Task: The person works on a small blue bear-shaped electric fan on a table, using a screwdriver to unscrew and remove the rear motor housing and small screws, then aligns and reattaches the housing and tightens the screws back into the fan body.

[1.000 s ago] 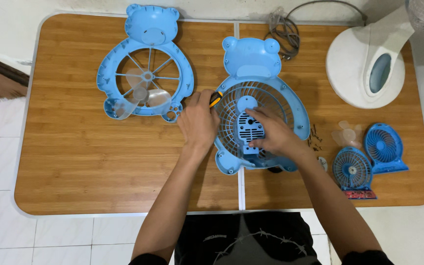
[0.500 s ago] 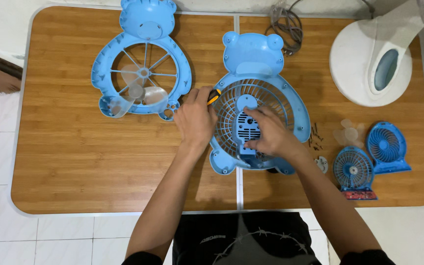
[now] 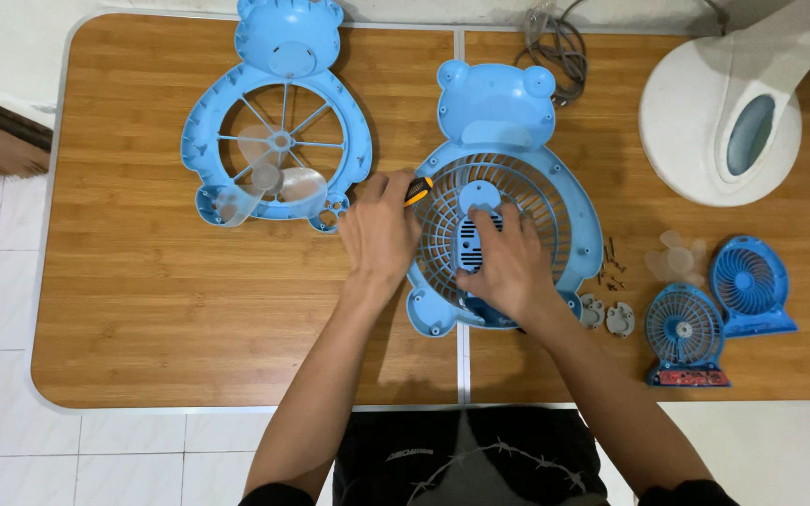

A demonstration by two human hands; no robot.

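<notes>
A blue bear-shaped fan shell [image 3: 517, 122] with a round grille lies in the middle of the wooden table [image 3: 142, 309]. My right hand [image 3: 508, 262] rests on the grille's lower part, fingers on a small blue ribbed part [image 3: 469, 242] at the centre. My left hand [image 3: 379, 230] sits at the grille's left rim, closed around a screwdriver with a yellow and black handle [image 3: 417, 190]. A second blue bear-shaped shell [image 3: 278, 131] with spokes lies to the left, a clear fan blade [image 3: 274, 183] resting on it.
A white rounded appliance [image 3: 719, 122] stands at the back right. Two small blue fans [image 3: 686, 333] [image 3: 747, 281] and a clear blade [image 3: 672, 258] sit at the right. Loose screws [image 3: 609, 267] and small grey parts [image 3: 607, 314] lie beside the grille. A grey cable [image 3: 555, 42] lies at the back.
Both hands have stayed on the grille with only slight finger shifts. The view has shifted a little.
</notes>
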